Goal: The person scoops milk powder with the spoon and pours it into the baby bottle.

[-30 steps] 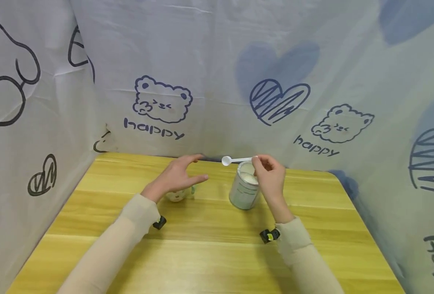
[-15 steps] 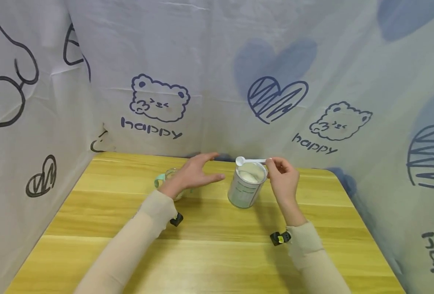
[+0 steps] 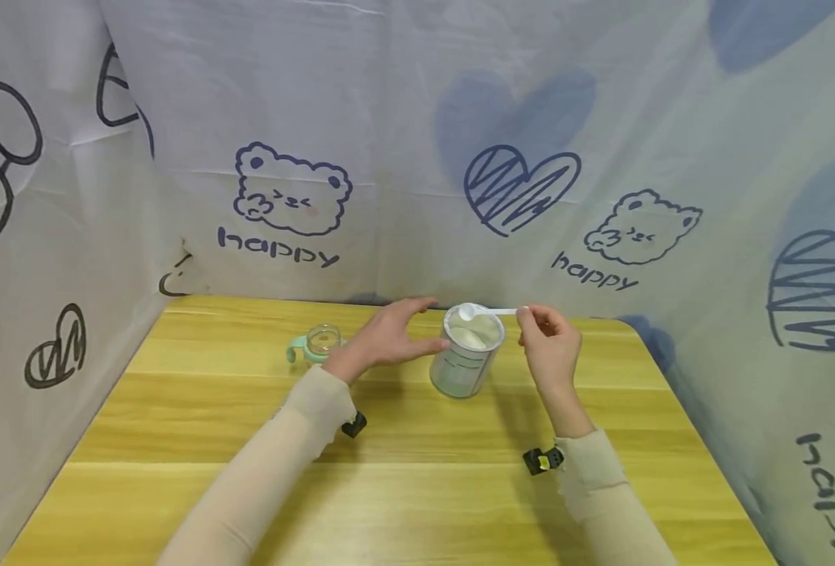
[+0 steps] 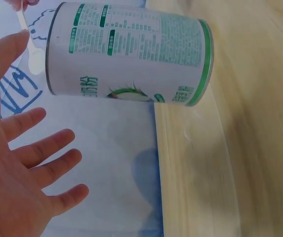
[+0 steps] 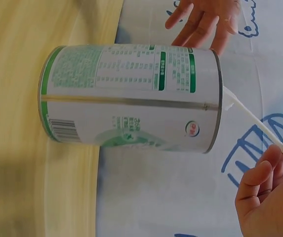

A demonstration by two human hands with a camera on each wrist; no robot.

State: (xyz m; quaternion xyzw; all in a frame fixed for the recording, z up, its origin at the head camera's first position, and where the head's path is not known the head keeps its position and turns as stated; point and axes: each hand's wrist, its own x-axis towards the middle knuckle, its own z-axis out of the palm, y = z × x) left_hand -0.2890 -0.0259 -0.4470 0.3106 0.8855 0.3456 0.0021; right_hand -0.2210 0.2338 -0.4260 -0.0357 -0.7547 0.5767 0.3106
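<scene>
Your left hand moved beside the tin, fingers spread; your right hand pinched the spoon over it.

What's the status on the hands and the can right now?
Left hand open beside the can, not gripping. Right hand pinches white scoop, bowl over the open can mouth. Baby bottle stands left, clear of the work.

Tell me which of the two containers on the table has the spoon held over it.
The open white tin with green print: the right hand pinches the white spoon above its powder. The small glass bottle with mint handles stands apart, behind the left hand.
</scene>
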